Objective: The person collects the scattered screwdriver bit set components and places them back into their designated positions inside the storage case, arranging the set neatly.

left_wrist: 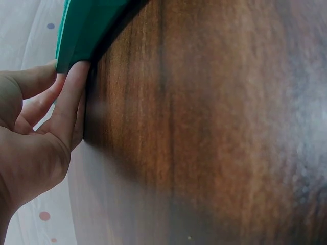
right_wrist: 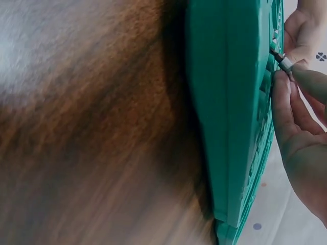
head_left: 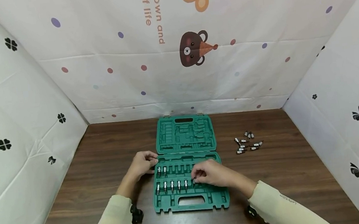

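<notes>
Bit point(right_wrist: 284, 61), mostly hidden, is pinched by right hand point(head_left: 211, 174) fingers over the green case point(head_left: 189, 199); left hand point(head_left: 143, 163) fingers lie straight against its 9 o'clock edge.

Tool case point(head_left: 192, 199): moulded green plastic, smooth, slight satin sheen along the outer shell in the right wrist view. Bit sockets point(head_left: 172, 185) seated in it: bright polished metal, darker matt tips. Loose bits point(head_left: 247, 143) on the table, same shiny metal. Table point(head_left: 105, 164): dark brown wood grain, smooth, low gloss (soft glare patches in both wrist views). Backdrop sheets point(head_left: 195, 77): thin white printed cloth or plastic film, creased, faintly shiny. Sleeves point(head_left: 112, 223): pale cream knit cloth, matt.
</notes>
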### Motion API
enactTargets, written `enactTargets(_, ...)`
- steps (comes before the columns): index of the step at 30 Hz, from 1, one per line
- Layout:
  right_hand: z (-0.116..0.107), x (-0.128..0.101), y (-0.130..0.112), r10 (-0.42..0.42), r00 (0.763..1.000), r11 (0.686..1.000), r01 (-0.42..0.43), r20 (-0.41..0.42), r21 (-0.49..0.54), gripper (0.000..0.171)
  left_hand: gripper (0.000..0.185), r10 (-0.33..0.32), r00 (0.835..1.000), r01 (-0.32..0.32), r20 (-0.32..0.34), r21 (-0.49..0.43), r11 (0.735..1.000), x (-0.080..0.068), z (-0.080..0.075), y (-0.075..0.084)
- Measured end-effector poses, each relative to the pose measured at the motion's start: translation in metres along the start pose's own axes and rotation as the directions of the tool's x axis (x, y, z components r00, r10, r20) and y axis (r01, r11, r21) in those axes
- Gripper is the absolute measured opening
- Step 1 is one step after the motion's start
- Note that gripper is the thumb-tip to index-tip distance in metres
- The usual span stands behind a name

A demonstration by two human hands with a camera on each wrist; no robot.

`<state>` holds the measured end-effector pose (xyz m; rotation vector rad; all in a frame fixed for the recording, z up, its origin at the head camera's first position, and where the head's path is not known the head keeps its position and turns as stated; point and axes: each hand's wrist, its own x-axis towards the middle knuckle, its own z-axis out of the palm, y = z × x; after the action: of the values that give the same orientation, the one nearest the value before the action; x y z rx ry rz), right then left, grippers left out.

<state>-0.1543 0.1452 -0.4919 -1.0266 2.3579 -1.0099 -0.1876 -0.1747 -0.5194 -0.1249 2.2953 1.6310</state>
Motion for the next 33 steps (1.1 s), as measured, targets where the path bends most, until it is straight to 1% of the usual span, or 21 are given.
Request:
enactTargets(8, 0.002, 0.004, -0.005, -0.039, 0.999, 0.993, 0.039, 0.005, -0.110, 0.006, 0.018, 0.007, 1.000, -0.007, -0.007, 0.009, 1.000, 0.000, 0.000, 0.000)
enactTargets(16, 0.007, 0.009, -0.007, -0.041, 0.999, 0.988, 0.041, 0.007, -0.148, 0.003, 0.018, 0.006, 1.000, -0.006, -0.008, 0.013, 1.000, 0.000, 0.001, 0.000)
enactTargets(20, 0.008, 0.011, -0.008, -0.037, 0.999, 0.986, 0.039, 0.014, -0.162, 0.005, 0.018, 0.009, 1.000, -0.009, -0.007, 0.014, 1.000, 0.000, 0.001, 0.000)
enactTargets(24, 0.009, 0.012, -0.009, -0.029, 1.000, 0.985, 0.030, 0.010, -0.169, 0.007, 0.018, 0.008, 1.000, -0.008, -0.007, 0.015, 1.000, 0.000, 0.001, 0.000)
enactTargets(27, 0.009, 0.011, -0.012, -0.014, 1.000, 0.985, 0.012, -0.008, -0.173, 0.008, 0.018, 0.008, 1.000, -0.008, -0.004, 0.015, 1.000, 0.001, 0.001, -0.001)
enactTargets(33, 0.008, 0.012, -0.015, 0.049, 0.998, 0.981, -0.055, -0.036, -0.189, 0.019, 0.018, 0.006, 1.000, -0.006, 0.004, 0.016, 1.000, 0.001, 0.000, 0.000)
